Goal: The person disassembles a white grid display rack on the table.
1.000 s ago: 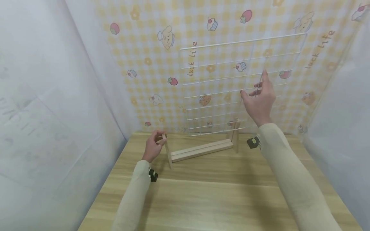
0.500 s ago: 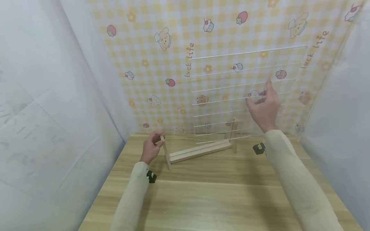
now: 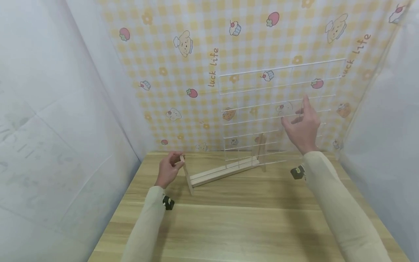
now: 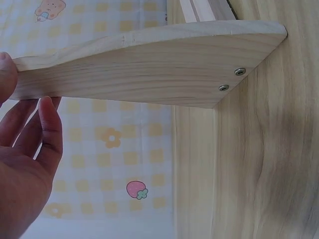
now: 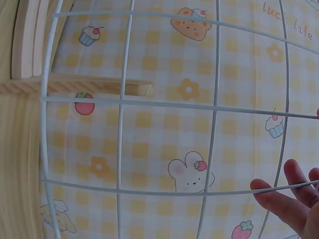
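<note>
My left hand (image 3: 167,170) pinches the upper end of the near-left wooden side piece of a stand, thumb on one face and fingers on the other. That side piece (image 4: 139,69) has two screws low down, where it meets the table. Two parallel wooden rails (image 3: 226,174) run across to the other side piece (image 5: 137,88). With its thumb and fingers at the wires, my right hand (image 3: 302,129) holds a white wire grid panel (image 3: 282,67) upright over the stand. In the head view the grid's lower edge overlaps the rails.
The wooden table (image 3: 222,229) stretches out in front of the stand. Behind stands a yellow checked cloth backdrop (image 3: 248,47) with cartoon prints. White sheets hang along the left side (image 3: 49,109) and right side (image 3: 389,138).
My right hand has lowered the wire grid toward the rails and moved it slightly right. The left hand keeps hold of the side piece, shifting a little left and down in view.
</note>
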`<action>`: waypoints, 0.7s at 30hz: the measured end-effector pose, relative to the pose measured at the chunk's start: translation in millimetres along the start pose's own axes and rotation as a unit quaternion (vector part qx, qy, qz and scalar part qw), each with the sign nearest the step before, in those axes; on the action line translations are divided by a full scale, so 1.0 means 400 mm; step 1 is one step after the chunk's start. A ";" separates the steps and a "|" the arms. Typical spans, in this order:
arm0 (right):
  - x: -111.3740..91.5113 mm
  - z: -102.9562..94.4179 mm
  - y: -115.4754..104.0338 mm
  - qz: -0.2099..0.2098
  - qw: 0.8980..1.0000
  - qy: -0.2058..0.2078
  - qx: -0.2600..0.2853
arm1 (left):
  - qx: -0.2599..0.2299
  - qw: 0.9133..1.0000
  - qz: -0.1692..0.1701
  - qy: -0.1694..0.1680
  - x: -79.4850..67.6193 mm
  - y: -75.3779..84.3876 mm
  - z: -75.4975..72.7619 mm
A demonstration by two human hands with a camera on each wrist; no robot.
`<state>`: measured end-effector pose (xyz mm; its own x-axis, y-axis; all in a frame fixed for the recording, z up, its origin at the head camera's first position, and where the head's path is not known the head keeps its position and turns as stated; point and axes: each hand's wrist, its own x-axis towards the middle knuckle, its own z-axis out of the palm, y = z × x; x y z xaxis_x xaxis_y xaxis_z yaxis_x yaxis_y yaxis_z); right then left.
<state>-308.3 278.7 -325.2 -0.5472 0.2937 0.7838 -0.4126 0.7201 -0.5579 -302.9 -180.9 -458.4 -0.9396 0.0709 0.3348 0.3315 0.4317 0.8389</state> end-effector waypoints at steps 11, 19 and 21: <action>-0.034 -0.025 0.026 0.020 0.999 -0.035 -0.018 | 0.009 1.000 0.005 0.007 -0.033 0.011 -0.010; -0.063 -0.036 0.055 0.050 0.994 -0.084 -0.058 | 0.015 1.000 -0.010 0.011 -0.056 0.017 -0.015; -0.069 -0.040 0.060 0.053 0.992 -0.089 -0.067 | 0.020 1.000 -0.011 0.014 -0.060 0.019 -0.015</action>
<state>-291.3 297.9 -355.9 -0.7073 0.2642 0.6556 -0.2528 0.7716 -0.5837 -277.1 -184.9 -457.4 -0.9436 0.0355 0.3292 0.3067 0.4687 0.8284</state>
